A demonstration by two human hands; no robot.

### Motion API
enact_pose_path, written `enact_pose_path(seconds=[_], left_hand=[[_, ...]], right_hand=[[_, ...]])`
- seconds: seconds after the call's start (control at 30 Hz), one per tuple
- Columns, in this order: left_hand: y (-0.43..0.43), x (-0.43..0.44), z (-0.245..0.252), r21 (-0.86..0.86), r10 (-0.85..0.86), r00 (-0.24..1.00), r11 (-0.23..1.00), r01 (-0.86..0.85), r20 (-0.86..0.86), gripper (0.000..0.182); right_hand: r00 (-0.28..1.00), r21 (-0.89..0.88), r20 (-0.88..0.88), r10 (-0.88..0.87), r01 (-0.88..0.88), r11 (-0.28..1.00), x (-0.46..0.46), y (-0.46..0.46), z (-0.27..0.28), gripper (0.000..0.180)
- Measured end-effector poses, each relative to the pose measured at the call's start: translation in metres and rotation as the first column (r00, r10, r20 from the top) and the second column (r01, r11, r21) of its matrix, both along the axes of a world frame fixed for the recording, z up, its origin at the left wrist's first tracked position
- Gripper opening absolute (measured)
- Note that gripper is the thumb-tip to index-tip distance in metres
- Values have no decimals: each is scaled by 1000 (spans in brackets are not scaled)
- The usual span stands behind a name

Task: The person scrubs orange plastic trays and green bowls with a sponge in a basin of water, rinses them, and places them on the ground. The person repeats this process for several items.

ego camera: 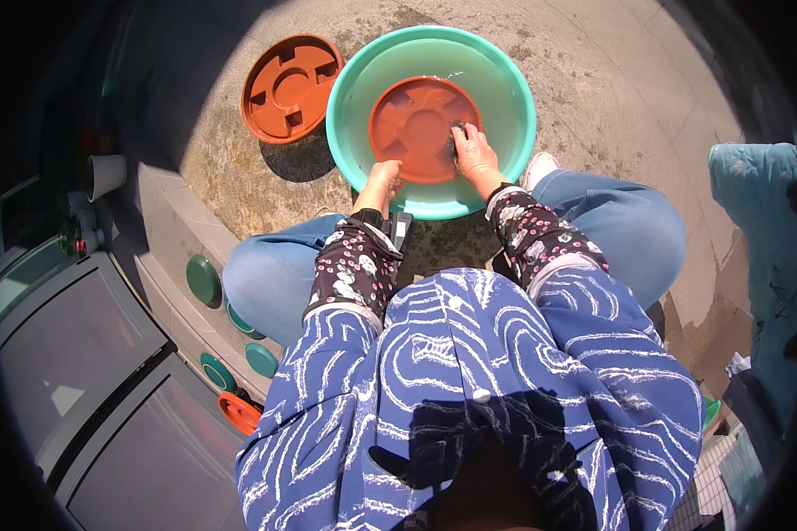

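A green plastic basin (432, 41) of cloudy water stands on the ground before me. Inside it lies a round terracotta-coloured plastic plant saucer (425, 126), at least partly under water. My left hand (386, 178) grips the saucer's near left rim, its fingertips partly hidden. On the saucer's right side, my right hand (473, 151) holds a dark scouring pad (457, 138) against the surface. A second terracotta-coloured saucer (292, 89) leans by the basin's left side, its ribbed face up.
Several green saucers (203, 281) and an orange one (239, 413) lie to the left beside grey framed panels (73, 318). A white pot (106, 177) stands at the upper left. Light blue cloth (760, 219) hangs at the right.
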State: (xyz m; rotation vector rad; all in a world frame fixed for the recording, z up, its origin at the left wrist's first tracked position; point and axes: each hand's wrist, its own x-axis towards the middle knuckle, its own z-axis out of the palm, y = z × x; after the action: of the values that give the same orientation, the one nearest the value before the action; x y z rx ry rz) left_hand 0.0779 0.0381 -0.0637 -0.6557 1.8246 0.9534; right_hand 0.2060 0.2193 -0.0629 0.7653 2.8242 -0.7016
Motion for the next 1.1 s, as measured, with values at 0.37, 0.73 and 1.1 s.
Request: enact_pose_path(seconds=[0.37,0.73,1.1], left_hand=[[2,-1,23,459,238,971,860,-224,27,6],[-5,7,55,590,146,968,807,3,-205,63],[0,0,67,583,158,969,812,-18,-190,87]], right_hand=[[930,-249,-288,-226,155,956,-35,-22,0,49],[884,-449,-442,-154,-69,891,-53,-28,5,34],[990,-791,7,-140,91,605,-57,-23,4,36]])
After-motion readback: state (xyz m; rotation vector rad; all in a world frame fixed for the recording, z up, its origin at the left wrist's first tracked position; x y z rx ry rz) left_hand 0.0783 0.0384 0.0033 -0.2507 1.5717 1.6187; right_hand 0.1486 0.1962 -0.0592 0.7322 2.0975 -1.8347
